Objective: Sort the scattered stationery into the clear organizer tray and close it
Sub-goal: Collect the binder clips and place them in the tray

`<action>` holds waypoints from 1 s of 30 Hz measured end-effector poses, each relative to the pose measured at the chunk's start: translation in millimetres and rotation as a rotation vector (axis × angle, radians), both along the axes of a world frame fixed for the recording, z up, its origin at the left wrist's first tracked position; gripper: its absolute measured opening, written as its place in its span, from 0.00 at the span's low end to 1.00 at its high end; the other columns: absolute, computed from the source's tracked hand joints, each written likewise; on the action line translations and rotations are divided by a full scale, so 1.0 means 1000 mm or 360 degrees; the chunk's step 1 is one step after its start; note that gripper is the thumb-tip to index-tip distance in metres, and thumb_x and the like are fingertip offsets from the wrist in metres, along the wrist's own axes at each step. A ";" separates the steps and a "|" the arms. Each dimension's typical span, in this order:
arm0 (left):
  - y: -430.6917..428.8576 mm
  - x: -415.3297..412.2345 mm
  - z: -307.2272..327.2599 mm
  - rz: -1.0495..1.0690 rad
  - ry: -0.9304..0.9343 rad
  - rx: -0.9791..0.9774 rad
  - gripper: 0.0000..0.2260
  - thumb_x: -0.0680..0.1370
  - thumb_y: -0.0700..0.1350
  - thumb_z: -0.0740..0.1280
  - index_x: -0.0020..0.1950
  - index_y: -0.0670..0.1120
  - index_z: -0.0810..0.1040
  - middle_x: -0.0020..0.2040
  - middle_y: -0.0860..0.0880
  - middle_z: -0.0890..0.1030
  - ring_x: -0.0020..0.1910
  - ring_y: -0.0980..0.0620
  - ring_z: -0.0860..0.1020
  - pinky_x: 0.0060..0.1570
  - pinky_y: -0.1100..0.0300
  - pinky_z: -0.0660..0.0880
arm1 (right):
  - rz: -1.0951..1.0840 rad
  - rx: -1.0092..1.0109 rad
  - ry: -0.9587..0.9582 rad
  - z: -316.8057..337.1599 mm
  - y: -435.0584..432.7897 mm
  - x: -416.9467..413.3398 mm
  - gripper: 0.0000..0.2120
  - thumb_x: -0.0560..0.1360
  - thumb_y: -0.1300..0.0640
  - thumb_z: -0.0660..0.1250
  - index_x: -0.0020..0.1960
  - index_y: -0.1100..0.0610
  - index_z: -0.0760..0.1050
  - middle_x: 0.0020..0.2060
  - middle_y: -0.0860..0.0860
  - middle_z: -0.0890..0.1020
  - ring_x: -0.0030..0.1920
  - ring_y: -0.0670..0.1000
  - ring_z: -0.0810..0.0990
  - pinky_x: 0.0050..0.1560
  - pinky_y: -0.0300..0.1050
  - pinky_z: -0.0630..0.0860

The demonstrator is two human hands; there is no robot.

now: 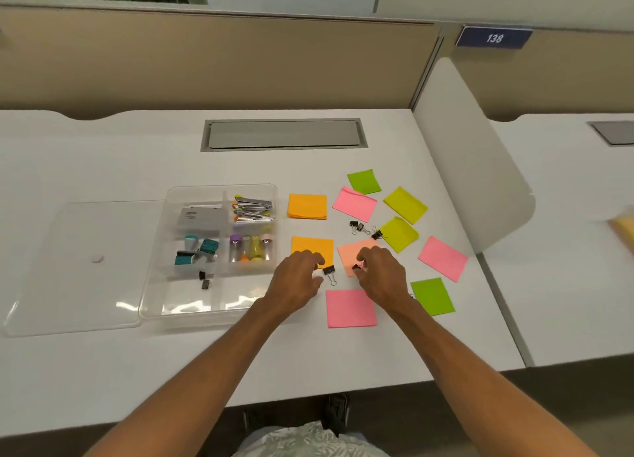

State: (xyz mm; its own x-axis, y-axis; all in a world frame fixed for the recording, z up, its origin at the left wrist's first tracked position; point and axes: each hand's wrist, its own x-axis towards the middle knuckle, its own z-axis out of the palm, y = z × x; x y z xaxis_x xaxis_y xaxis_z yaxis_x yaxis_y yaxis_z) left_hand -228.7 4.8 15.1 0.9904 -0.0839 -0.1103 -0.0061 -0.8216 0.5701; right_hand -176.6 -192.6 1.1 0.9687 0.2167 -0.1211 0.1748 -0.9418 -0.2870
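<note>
The clear organizer tray (206,319) sits open on the white desk (308,370), left of centre, with its lid (68,285) flat beside it. It holds staplers (254,209) and two stored clips (205,279). Just right of the tray the hands work close together. The right hand (384,278) pinches a small black clip (356,267) over a peach note (350,250). The left hand (298,278) curls beside a second binder clip (330,272) — whether it grips it cannot be told. Coloured sticky notes (350,307) and loose clips (358,226) lie scattered around.
</note>
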 end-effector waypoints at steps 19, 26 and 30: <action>-0.034 0.035 -0.011 -0.0523 0.0002 0.0778 0.14 0.77 0.32 0.58 0.60 0.42 0.72 0.54 0.42 0.74 0.51 0.41 0.73 0.41 0.53 0.62 | 0.0378 -0.0187 -0.0183 -0.015 -0.009 0.014 0.05 0.74 0.61 0.65 0.48 0.60 0.77 0.46 0.56 0.79 0.53 0.59 0.75 0.34 0.50 0.71; -0.013 0.038 -0.006 -0.0219 -0.0063 0.0361 0.09 0.77 0.42 0.65 0.57 0.45 0.74 0.53 0.46 0.76 0.52 0.45 0.75 0.45 0.53 0.71 | 0.0276 -0.0072 -0.0378 -0.015 -0.003 0.022 0.03 0.69 0.59 0.69 0.41 0.59 0.77 0.39 0.52 0.78 0.46 0.55 0.77 0.25 0.47 0.70; 0.007 0.037 0.006 0.0074 -0.0055 -0.0056 0.10 0.75 0.42 0.69 0.56 0.46 0.75 0.50 0.49 0.81 0.47 0.51 0.79 0.46 0.55 0.77 | 0.0119 0.0309 -0.0333 -0.003 0.008 0.024 0.04 0.72 0.54 0.68 0.46 0.54 0.78 0.43 0.49 0.79 0.48 0.51 0.75 0.36 0.48 0.74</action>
